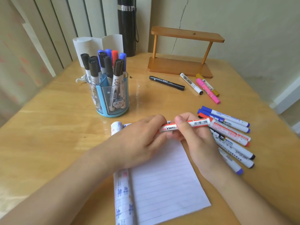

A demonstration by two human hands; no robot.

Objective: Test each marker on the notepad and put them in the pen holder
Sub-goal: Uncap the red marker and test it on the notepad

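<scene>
Right hand [196,140]: fingers curled round the middle of a red-and-white marker [200,122], held level above the far edge of the notepad [162,184]. Left hand [139,140]: fingers closed on the marker's left end.

The notepad lies on the surface [48,127], lined page up.

Pen holder [112,98]: upright, beyond the notepad to the left, with capped pens standing in it.

Loose markers [230,135]: piled just right of the notepad.

Four pens [191,83]: further beyond the notepad, to the right.
</scene>
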